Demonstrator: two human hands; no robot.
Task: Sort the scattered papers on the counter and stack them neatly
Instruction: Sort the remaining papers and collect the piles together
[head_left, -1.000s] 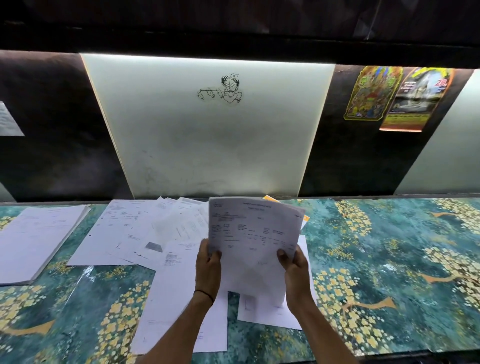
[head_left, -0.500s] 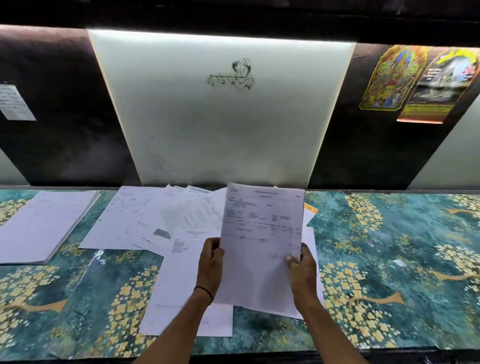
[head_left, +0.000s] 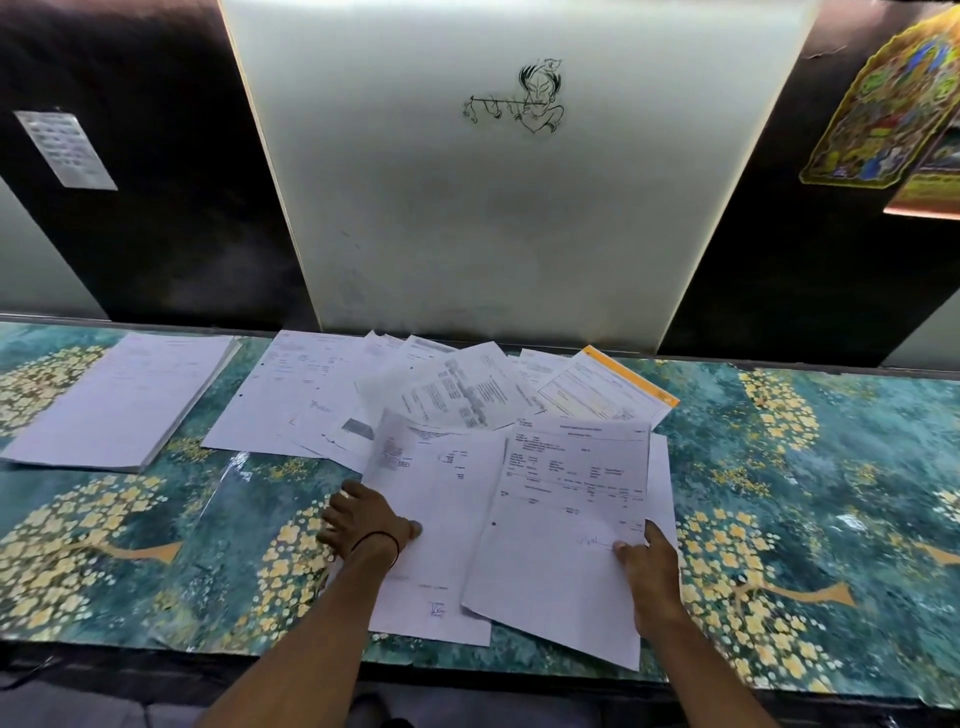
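Floral counter (head_left: 805, 467) bears scattered papers (head_left: 291, 395), neat stack (head_left: 119, 400).

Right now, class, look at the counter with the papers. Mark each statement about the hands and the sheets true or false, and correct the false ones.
1. The right grip pinches a printed sheet at its right edge. True.
2. The neat stack lies to the right of the scattered papers. False: it lies to their left on the counter.
3. An orange-edged sheet lies at the back right of the scatter. True.
4. The left grip holds nothing. False: it grips the left edge of another sheet.
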